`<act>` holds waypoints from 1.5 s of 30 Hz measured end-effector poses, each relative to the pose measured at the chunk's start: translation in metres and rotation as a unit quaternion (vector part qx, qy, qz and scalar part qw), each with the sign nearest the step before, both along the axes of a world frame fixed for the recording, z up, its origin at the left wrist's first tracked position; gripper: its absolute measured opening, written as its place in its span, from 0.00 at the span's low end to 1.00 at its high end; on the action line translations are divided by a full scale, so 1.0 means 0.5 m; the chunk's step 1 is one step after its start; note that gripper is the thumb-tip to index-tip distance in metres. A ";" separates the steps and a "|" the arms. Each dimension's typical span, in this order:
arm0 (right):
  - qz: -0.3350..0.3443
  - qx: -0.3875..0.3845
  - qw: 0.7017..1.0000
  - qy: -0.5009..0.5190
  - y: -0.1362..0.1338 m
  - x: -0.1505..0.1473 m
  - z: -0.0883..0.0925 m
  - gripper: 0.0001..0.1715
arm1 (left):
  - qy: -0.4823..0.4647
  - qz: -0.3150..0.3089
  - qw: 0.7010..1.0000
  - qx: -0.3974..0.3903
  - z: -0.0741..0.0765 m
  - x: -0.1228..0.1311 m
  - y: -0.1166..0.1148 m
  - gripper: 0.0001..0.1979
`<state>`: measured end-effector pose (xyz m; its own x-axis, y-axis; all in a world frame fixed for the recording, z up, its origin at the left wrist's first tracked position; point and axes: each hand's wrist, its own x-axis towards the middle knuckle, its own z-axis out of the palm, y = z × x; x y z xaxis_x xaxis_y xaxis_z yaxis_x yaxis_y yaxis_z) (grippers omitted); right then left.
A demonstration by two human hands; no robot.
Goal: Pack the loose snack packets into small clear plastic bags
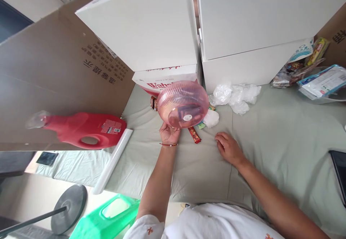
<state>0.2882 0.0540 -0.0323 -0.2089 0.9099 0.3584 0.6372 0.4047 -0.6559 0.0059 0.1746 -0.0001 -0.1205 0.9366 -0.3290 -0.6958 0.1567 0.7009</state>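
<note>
My left hand (169, 133) is wrapped under and behind a pink see-through plastic jar (183, 103) with ribbed sides, its fingers mostly hidden. The jar is tilted so its flat round end, with a small white sticker, faces me; blurred colours show through it. My right hand (228, 147) lies on the grey-green sheet (205, 167) with its fingers curled in and nothing showing in them. Between the hands lie a red wrapped snack bar (194, 135) and a crumpled clear plastic bag (211, 118). A dark snack packet (153, 103) sits left of the jar.
Behind the jar stand a white and red printed carton (167, 76) and white panels (146, 26). A red jug (86, 130) lies at left beside a white roll (113, 161). Bubble wrap (235, 95), packaged snacks (297, 71) and a phone (339, 174) are at right.
</note>
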 end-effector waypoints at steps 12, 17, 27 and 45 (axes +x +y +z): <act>0.011 -0.056 0.998 0.025 0.004 0.006 0.009 0.14 | -0.122 0.065 0.990 -0.008 -0.011 0.019 -0.026 0.12; -0.001 -0.141 0.981 0.137 -0.009 0.024 0.050 0.12 | -0.144 0.112 0.983 0.019 0.030 0.018 -0.010 0.13; -0.012 -0.225 0.873 0.433 -0.095 0.102 0.206 0.46 | -0.120 -0.068 0.990 0.019 0.106 0.128 -0.134 0.21; -0.240 0.085 0.966 -0.053 -0.194 0.347 0.320 0.05 | 0.505 -0.192 0.829 0.143 0.021 0.142 -0.280 0.15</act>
<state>0.4616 -0.0429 0.1275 0.1779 0.8416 0.5100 0.8383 0.1418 -0.5264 0.0770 0.0347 0.0103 0.1261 0.9920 0.0005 0.3314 -0.0426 0.9425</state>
